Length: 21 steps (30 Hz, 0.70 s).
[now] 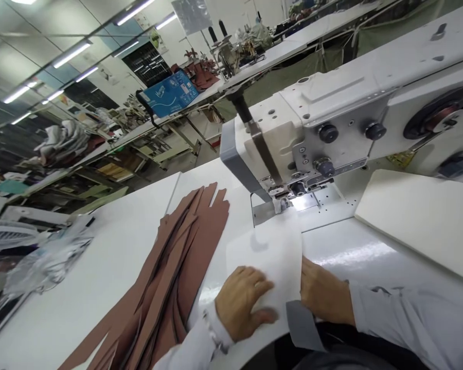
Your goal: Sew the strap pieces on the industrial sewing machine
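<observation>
A white sheet of material runs from under the sewing machine's presser foot toward me. My left hand rests on its lower left part, palm down, with thumb and fingers apart and slightly blurred. At the sheet's right edge, my right hand is closed on the border, its fingertips partly hidden by the sheet. Below that hand a grey flap hangs over the table's near edge; whether it belongs to the sheet I cannot tell. The sewing machine stands just beyond, its lamp lit.
Brown cut strips lie in a loose pile left of the sheet. A cream board lies at the right. Plastic bags are at far left. Behind stand other worktables, machines and a blue box.
</observation>
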{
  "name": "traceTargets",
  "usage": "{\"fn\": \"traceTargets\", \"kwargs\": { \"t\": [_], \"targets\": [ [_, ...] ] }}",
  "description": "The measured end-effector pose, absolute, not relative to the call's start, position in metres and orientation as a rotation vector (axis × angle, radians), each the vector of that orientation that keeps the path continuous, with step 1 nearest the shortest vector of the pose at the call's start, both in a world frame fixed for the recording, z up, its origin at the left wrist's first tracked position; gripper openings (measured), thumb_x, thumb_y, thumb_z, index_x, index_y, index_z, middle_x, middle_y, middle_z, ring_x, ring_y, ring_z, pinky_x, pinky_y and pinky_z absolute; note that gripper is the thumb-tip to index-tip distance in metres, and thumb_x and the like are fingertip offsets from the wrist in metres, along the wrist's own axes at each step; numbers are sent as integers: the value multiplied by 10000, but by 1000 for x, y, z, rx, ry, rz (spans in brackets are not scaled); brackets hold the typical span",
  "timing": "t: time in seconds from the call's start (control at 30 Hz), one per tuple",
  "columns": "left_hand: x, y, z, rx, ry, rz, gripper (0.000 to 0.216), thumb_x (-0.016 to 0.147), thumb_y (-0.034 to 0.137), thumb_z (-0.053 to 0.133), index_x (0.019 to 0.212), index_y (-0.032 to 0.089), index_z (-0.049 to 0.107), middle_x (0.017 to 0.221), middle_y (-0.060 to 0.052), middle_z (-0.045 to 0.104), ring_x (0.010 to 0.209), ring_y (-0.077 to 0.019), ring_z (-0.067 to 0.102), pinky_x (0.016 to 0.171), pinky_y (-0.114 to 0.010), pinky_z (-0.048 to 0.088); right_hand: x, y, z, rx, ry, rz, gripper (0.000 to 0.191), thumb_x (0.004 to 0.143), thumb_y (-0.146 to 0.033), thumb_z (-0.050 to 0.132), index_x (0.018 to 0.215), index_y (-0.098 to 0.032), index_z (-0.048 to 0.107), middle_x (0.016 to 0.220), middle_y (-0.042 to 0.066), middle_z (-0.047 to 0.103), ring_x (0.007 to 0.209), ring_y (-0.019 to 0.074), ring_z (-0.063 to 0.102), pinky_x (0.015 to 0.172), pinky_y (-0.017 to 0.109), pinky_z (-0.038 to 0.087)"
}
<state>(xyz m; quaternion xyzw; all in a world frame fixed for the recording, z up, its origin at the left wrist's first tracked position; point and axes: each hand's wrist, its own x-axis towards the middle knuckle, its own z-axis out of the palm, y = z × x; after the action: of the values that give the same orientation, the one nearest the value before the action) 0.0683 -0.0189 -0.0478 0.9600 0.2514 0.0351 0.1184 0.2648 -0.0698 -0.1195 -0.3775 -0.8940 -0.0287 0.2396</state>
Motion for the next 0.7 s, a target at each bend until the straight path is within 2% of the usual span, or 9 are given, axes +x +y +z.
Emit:
{"fn": "traceTargets", "kwargs": {
  "t": [0.03, 0.1, 0.2, 0.33, 0.43, 0.53, 0.7],
  "targets": [
    [77, -11, -58, 2729, 713, 210, 399, 837, 491, 493, 1097, 193, 549, 996, -101, 620, 915, -231, 575, 775, -384, 481, 267, -70, -117, -1017, -2475, -97, 117, 803, -101, 534, 863, -122, 633, 837, 81, 627, 837, 217, 577, 868, 456, 439],
    [99, 8, -77, 2653, 791, 372, 464, 893, 440, 403, 1263, 162, 438, 1241, -147, 525, 1161, -239, 475, 948, -413, 415, 269, -72, -111, -1001, -2504, -148, 151, 774, -78, 504, 828, -108, 641, 811, 106, 636, 843, 246, 578, 891, 494, 412],
    [130, 32, -97, 2716, 886, 338, 472, 899, 361, 374, 1314, 136, 392, 1401, -156, 370, 1325, -294, 272, 1049, -547, 249, 267, -79, -107, -1019, -2501, -225, 177, 783, -67, 457, 810, -91, 630, 826, 137, 639, 850, 252, 584, 906, 510, 392],
    [133, 37, -101, 2749, 910, 189, 517, 866, 356, 441, 1329, 135, 382, 1437, -145, 314, 1352, -316, 200, 1051, -578, 212, 259, -94, -107, -1042, -2414, -197, 159, 812, -71, 459, 773, -112, 607, 808, 118, 642, 871, 244, 595, 943, 489, 380],
    [120, 28, -97, 2757, 945, 172, 516, 869, 339, 437, 1337, 131, 373, 1434, -146, 319, 1353, -311, 204, 1053, -568, 217, 254, -99, -108, -1014, -2377, -199, 154, 811, -94, 466, 839, -85, 617, 873, 149, 645, 932, 267, 588, 964, 491, 366],
    [115, 20, -95, 2777, 984, 196, 516, 867, 340, 434, 1331, 121, 381, 1427, -145, 333, 1347, -310, 220, 1053, -558, 226, 252, -99, -106, -1017, -2365, -204, 148, 783, -95, 482, 822, -81, 624, 896, 159, 647, 934, 286, 586, 974, 495, 353],
    [118, 10, -93, 2817, 952, 197, 486, 859, 364, 439, 1287, 134, 443, 1421, -136, 348, 1329, -323, 256, 1032, -558, 261, 251, -99, -106, -1009, -2336, -132, 172, 759, -65, 464, 732, -118, 626, 731, 106, 639, 779, 241, 601, 903, 460, 405]
  ]
}}
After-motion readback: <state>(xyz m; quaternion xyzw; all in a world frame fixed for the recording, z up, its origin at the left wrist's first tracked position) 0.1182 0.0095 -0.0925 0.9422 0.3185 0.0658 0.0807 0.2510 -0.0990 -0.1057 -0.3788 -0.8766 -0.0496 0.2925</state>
